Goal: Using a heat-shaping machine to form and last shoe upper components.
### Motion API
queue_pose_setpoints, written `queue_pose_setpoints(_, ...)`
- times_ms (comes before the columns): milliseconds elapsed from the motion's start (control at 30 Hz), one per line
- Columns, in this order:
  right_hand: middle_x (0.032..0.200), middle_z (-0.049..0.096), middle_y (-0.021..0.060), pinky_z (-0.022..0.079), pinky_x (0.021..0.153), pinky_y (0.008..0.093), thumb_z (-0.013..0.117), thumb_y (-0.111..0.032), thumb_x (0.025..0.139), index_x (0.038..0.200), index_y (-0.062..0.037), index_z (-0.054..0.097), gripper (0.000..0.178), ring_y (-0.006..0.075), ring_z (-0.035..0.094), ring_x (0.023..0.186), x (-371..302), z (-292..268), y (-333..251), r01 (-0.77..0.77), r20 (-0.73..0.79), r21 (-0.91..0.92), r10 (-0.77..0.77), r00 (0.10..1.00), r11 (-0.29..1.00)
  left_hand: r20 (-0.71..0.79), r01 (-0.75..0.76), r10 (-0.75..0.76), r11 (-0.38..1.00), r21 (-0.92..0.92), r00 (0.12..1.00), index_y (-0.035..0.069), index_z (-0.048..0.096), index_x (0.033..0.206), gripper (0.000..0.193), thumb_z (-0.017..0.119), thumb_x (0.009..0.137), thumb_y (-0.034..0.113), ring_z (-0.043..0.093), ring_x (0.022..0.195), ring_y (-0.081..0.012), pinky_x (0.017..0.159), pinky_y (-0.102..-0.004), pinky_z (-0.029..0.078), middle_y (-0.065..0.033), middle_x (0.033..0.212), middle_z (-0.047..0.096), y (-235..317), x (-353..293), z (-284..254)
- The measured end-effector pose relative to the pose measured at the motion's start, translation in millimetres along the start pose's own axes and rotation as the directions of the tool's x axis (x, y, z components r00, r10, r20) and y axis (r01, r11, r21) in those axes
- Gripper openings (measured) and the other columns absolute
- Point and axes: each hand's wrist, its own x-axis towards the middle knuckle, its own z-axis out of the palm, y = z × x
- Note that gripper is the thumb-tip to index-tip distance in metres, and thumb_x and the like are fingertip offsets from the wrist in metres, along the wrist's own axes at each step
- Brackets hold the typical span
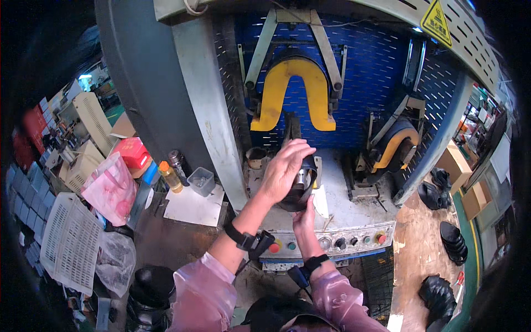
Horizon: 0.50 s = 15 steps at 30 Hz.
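Note:
A black shoe upper [298, 198] sits around an upright metal form [301, 177] at the front of a machine. Its open side shows the shiny metal inside. My left hand [282, 171] curves over its left and far side, fingers together and pointing right; the thumb is hidden. Underneath its near end, my right hand [303, 220] grips the edge, with some fingers hidden behind the upper. Above and beyond my hands hangs a yellow U-shaped pad [269, 91] on two metal arms.
A second yellow pad [399, 145] stands at the right. Along the front runs a control panel [354, 242] with buttons and knobs. At left are a clear plastic tub [201, 182], a bottle [170, 177] and a white basket [69, 243]. Stacked black pieces [453, 243] lie at right.

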Motion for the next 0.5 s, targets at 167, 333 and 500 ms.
queue_pose_setpoints(167,0.097,0.065,0.0092,0.048,0.075,0.0331,0.052,-0.035,0.092,0.106,-0.0017,0.063,0.037,0.0204,0.062,0.083,66,-20,23,0.213,-0.302,-0.351,-0.325,0.896,0.912,0.045,-0.124,0.119,0.982,0.144,0.992,-0.001,0.06,0.112,0.049,0.037,0.097,0.039,0.044,0.12,-0.0319,0.104,-0.0407,0.032,-0.0164,0.118,0.055,12,-1,6)
queue_pose_setpoints(333,0.077,0.068,0.0124,0.047,0.067,0.0373,0.054,-0.036,0.086,0.092,0.0003,0.068,0.039,0.0195,0.063,0.069,110,-53,16,0.369,0.069,-0.798,-0.535,0.842,0.478,0.109,-0.13,0.123,0.989,0.066,0.986,-0.001,0.055,0.12,0.053,0.03,0.098,0.04,0.04,0.126,-0.034,0.108,-0.0435,0.025,-0.017,0.125,0.052,15,-3,-5)
queue_pose_setpoints(500,0.089,0.068,0.0125,0.046,0.071,0.0369,0.053,-0.03,0.084,0.102,0.0004,0.064,0.037,0.0194,0.063,0.081,131,-69,43,0.507,0.163,-0.634,-0.54,0.826,0.584,-0.366,0.161,-0.203,0.977,-0.143,0.908,-0.001,0.057,0.116,0.044,0.031,0.098,0.029,0.044,0.124,-0.0279,0.105,-0.039,0.03,-0.0155,0.123,0.054,2,-89,-26)
